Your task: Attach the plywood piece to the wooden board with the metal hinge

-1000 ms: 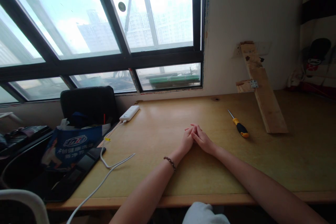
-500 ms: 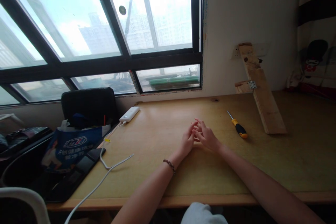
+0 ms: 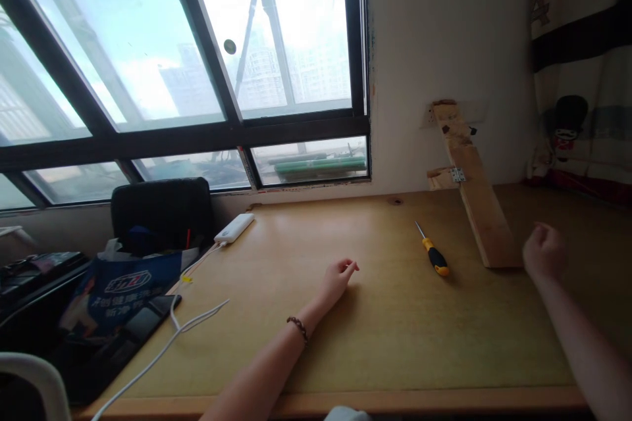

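My left hand (image 3: pixel 340 277), a beaded bracelet on its wrist, rests over the middle of the table with its fingers curled together and nothing visible in them. Off to the right, my right hand (image 3: pixel 545 252) is closed into a loose fist, slightly blurred, beside the lower end of a wooden board (image 3: pixel 486 220). The board leans against the wall, and a metal hinge (image 3: pixel 458 175) joins a short wood piece (image 3: pixel 441 178) to its left side. Between my hands lies a screwdriver (image 3: pixel 435 258) with a yellow and black handle, its tip pointing away from me. Neither hand touches it.
A white power bank (image 3: pixel 235 229) with a white cable (image 3: pixel 170 348) lies along the table's left side. Left of the table are a black chair (image 3: pixel 160 210) and a blue bag (image 3: pixel 128 286). A window fills the back left; a curtain (image 3: pixel 582 99) hangs at right.
My hands, earlier touching at the fingers, have come apart. The right one has moved far right, close to the board; the left has stayed near the middle. The view has shifted slightly.
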`<state>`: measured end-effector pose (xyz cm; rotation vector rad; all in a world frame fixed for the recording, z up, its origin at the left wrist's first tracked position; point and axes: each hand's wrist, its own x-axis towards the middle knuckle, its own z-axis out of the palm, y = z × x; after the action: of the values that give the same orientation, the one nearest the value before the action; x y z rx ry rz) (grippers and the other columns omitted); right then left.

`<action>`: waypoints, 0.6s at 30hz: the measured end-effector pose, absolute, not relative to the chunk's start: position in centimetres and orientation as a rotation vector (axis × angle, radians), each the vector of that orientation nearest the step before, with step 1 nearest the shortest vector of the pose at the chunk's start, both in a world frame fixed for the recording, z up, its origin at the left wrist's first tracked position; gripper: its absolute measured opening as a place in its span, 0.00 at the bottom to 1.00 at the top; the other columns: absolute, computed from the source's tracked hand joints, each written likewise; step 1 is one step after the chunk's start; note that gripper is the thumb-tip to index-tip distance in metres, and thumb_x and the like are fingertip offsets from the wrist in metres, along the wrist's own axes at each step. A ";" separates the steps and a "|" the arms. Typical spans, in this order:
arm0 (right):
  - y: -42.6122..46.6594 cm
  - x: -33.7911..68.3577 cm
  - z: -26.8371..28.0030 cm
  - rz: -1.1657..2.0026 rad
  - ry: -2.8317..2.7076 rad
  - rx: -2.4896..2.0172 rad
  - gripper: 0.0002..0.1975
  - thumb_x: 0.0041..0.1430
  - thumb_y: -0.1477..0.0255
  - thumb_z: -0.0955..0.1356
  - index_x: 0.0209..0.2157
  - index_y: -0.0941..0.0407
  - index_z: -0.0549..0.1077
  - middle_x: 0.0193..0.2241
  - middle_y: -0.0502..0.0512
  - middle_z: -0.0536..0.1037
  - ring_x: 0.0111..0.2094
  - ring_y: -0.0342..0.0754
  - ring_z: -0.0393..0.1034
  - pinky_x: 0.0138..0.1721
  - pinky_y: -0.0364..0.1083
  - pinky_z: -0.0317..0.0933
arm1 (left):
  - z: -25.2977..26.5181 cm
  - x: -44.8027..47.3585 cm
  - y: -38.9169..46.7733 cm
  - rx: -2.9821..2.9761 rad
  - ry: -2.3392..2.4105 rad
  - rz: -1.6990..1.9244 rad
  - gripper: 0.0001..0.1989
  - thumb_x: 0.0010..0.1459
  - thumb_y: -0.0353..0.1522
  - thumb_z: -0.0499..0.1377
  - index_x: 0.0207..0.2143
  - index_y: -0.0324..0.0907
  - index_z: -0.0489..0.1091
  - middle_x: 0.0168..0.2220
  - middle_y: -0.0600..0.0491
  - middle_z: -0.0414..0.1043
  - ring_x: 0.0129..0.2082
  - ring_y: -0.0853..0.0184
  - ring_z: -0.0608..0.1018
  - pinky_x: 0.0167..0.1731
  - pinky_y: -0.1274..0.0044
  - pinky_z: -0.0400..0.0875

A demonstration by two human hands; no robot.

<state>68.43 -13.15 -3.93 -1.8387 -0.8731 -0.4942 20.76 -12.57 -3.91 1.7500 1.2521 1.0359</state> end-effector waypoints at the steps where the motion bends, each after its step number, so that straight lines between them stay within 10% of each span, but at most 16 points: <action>1: -12.9 68.8 -4.5 -0.449 -0.908 -1.839 0.23 0.59 0.64 0.51 0.48 0.59 0.65 0.42 0.68 0.71 0.43 0.59 0.65 0.41 0.53 0.56 | -4.0 20.8 -12.7 1.790 1.252 1.045 0.16 0.50 0.40 0.52 0.23 0.38 0.71 0.13 0.59 0.56 0.15 0.75 0.57 0.17 0.82 0.47; 18: -9.3 70.2 -7.4 -0.051 -0.997 -2.019 0.29 0.56 0.60 0.53 0.39 0.67 0.73 0.30 0.71 0.74 0.31 0.58 0.68 0.30 0.51 0.57 | 4.0 48.6 -13.9 1.845 0.886 0.980 0.07 0.47 0.30 0.54 0.21 0.38 0.69 0.19 0.50 0.67 0.23 0.69 0.67 0.25 0.77 0.60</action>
<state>70.15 -9.28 -7.36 -2.0187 -0.9975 -0.0507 48.61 -13.89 3.98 1.8445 0.8860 0.9802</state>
